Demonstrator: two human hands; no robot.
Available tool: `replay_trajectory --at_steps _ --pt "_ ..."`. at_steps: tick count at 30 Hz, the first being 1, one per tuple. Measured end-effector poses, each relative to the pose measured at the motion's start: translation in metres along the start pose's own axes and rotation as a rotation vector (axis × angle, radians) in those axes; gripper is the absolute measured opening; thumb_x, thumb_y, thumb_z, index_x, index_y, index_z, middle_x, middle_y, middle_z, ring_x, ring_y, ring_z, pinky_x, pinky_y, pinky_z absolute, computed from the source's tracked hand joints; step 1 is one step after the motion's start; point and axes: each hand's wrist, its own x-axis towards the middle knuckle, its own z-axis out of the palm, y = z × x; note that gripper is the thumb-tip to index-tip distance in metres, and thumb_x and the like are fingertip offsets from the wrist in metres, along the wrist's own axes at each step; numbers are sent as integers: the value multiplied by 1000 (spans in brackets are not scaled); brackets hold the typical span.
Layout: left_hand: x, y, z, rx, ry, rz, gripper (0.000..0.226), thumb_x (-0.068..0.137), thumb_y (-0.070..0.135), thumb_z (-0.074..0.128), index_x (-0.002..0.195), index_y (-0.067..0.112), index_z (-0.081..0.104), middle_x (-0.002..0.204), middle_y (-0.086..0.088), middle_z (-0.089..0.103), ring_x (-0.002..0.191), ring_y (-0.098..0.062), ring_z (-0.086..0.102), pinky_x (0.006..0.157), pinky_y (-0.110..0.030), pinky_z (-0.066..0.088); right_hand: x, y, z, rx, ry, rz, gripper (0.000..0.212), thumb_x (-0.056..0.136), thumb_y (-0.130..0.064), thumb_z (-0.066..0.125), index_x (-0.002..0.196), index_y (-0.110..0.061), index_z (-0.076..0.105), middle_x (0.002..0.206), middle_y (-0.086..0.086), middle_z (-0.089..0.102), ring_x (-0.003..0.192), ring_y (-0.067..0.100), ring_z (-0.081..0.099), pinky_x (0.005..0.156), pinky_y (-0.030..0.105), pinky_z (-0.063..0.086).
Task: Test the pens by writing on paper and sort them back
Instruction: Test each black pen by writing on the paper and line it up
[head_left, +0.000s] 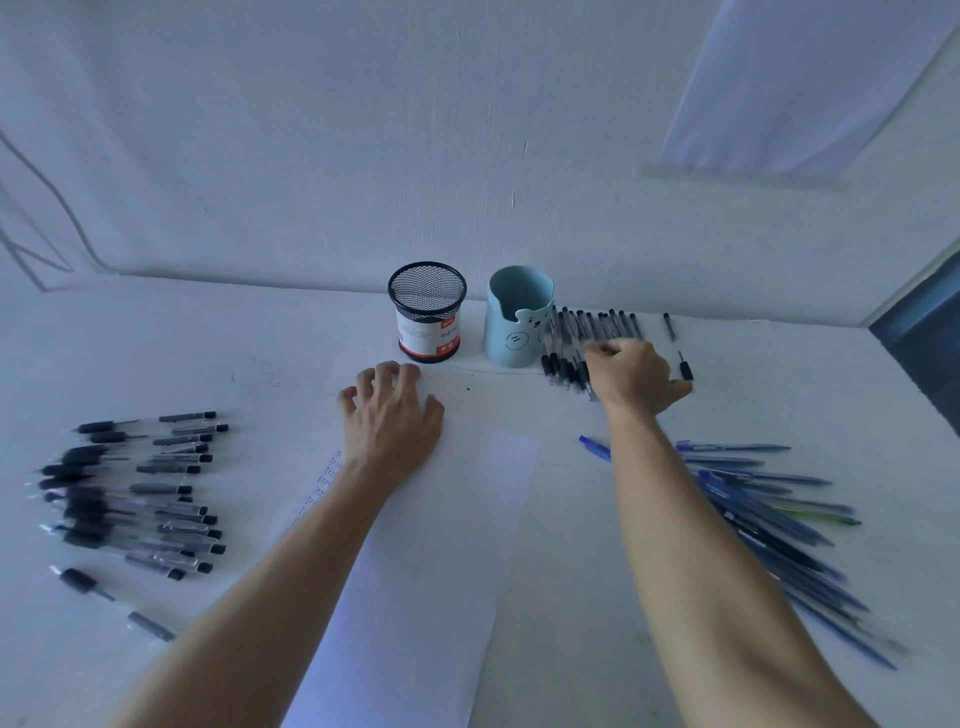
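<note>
The left hand has a wide grip: 5 fingers spread and pressed flat on the far end of the paper, holding nothing. The right hand reaches over the row of black pens with a narrow grip, fingers curled down onto the barrels; whether it has pinched 1 of them I cannot tell.

The paper is 1 smooth white sheet lying lengthwise on the pale matte worktop, with small handwritten lines along its left edge. Behind it stand 2 holders, upright and just apart: a round black wire-mesh cup with a red and white label, and a smooth light-blue cup with a notched rim and a bear face.

The pens lie in 3 groups. The row of black pens, clear-barrelled, lies just right of the blue cup; motion blur keeps me from counting them. 2 more black pens lie apart to its right. On the left lies a spread of clear pens with dark rubber sleeves, too many and too blurred to count. At right lies a fanned heap of slim blue pens, with 1 green pen among them.
</note>
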Motion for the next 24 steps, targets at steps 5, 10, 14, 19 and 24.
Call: replay_trajectory --at_steps 5,10,14,19,24 --pt "-1 0 -1 -10 -2 -4 42 94 41 48 130 19 52 137 -4 50 130 -28 37 106 -44 26 -16 -2 -5 70 64 -50 29 83 -46 57 101 -28 72 93 -8 72 89 21 60 77 37 15" --pt "-2 -2 -4 -112 -7 -42 42 94 40 51 131 22 54 140 -2 50 134 -24 34 111 -41 22 -65 -13 -10 187 141 -220 21 83 -41 58 89 -26 71 81 -12 70 76 14 59 76 34 23" --pt "-1 -5 -12 -297 -5 -110 37 95 33 53 130 22 56 138 -3 55 134 -24 38 110 -39 23 -117 -12 2 283 32 -554 34 79 -44 47 89 -25 74 82 -8 71 82 20 65 81 35 40" --pt "-1 -22 -33 -756 -3 -195 30 95 13 50 121 19 63 125 0 64 120 -20 55 96 -30 40 -158 -2 14 -18 -333 -738 71 76 -62 28 130 -33 62 142 -5 55 139 21 39 115 44 22" --pt "-9 -50 -54 -796 45 -226 28 93 5 50 107 22 68 109 8 66 106 -14 60 93 -30 46 -171 8 16 -217 -494 -762 82 78 -68 13 153 -38 26 166 -3 12 153 20 4 121 48 -2"
